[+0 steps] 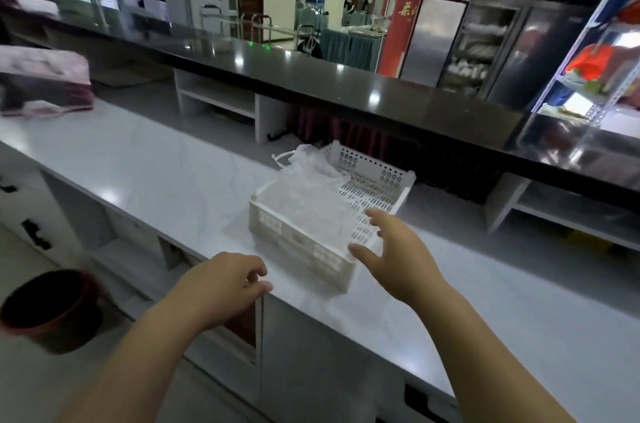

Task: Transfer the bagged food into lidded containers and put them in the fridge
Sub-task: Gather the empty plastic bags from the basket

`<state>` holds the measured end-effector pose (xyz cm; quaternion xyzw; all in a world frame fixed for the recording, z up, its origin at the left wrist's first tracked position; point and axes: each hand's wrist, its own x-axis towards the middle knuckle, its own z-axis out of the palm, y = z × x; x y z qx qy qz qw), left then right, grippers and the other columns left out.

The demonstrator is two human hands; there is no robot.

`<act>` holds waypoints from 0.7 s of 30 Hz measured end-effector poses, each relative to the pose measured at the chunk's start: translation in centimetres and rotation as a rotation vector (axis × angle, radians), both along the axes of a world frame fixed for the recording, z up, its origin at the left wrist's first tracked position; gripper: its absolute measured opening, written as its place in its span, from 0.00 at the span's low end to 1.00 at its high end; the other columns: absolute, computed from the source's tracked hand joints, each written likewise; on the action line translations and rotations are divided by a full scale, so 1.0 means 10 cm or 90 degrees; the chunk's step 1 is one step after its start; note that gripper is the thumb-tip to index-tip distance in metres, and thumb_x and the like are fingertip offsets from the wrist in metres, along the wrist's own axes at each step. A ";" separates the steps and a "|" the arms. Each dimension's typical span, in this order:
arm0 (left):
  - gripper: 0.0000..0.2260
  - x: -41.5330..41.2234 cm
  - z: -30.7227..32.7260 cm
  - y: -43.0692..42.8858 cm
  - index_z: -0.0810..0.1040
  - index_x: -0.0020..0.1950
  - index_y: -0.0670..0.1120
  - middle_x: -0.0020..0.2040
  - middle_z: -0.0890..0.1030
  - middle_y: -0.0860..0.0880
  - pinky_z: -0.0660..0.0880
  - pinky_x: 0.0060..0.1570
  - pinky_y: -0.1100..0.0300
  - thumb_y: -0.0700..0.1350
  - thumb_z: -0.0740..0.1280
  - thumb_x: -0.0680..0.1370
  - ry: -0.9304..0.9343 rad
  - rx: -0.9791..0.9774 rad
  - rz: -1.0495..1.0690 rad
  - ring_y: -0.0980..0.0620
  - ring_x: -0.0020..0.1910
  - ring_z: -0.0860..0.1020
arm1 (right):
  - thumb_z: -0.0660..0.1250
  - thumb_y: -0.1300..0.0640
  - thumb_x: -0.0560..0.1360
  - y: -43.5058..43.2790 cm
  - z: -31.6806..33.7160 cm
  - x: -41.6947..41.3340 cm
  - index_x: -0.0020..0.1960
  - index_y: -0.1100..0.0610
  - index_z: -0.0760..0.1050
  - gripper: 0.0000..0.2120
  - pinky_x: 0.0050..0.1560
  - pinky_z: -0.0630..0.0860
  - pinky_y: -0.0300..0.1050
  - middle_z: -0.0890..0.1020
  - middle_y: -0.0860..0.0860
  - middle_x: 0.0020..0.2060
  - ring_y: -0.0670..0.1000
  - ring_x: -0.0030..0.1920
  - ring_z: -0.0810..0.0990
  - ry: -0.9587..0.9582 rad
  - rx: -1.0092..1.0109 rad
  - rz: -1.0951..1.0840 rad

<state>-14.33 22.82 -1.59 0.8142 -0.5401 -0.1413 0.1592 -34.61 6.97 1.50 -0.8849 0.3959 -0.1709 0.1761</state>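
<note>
My left hand (228, 280): fingers loosely curled, holding nothing, at the near edge of the counter (156, 173).
Basket (298, 244): white, perforated, on the counter just ahead of both hands.
Bagged food (304, 204): clear plastic bag lying in the basket, handles toward the far side; contents too blurred to tell.
Handling: I judge it light, limp and slippery, so best lifted by the handles.
My right hand (398, 256): fingers spread, empty, just beside the basket's near right corner; contact unclear.
</note>
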 end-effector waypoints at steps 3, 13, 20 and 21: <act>0.09 0.26 0.05 -0.23 0.77 0.51 0.57 0.48 0.79 0.61 0.76 0.49 0.59 0.58 0.64 0.75 0.018 -0.038 0.035 0.63 0.46 0.77 | 0.68 0.42 0.72 -0.30 -0.06 0.31 0.76 0.47 0.51 0.40 0.66 0.65 0.46 0.61 0.47 0.73 0.49 0.71 0.64 -0.010 0.040 0.047; 0.16 0.93 0.39 -1.42 0.75 0.60 0.55 0.57 0.75 0.58 0.73 0.56 0.60 0.56 0.67 0.74 -0.015 -0.192 0.010 0.57 0.58 0.73 | 0.72 0.58 0.71 -1.43 -0.14 1.05 0.49 0.48 0.78 0.09 0.48 0.79 0.49 0.80 0.41 0.41 0.46 0.41 0.79 0.069 0.122 0.125; 0.43 1.03 0.25 -2.14 0.51 0.73 0.63 0.75 0.47 0.59 0.63 0.68 0.50 0.65 0.71 0.65 -0.005 -0.014 -0.032 0.52 0.74 0.45 | 0.76 0.45 0.66 -2.09 -0.22 1.38 0.72 0.47 0.58 0.41 0.67 0.65 0.46 0.62 0.46 0.67 0.49 0.67 0.60 0.087 -0.003 0.151; 0.45 1.04 0.21 -2.21 0.49 0.74 0.63 0.75 0.45 0.59 0.63 0.69 0.49 0.65 0.72 0.64 0.002 0.002 -0.027 0.51 0.74 0.45 | 0.76 0.45 0.65 -2.16 -0.25 1.45 0.75 0.46 0.51 0.48 0.71 0.61 0.50 0.56 0.45 0.72 0.51 0.72 0.54 0.106 0.005 0.154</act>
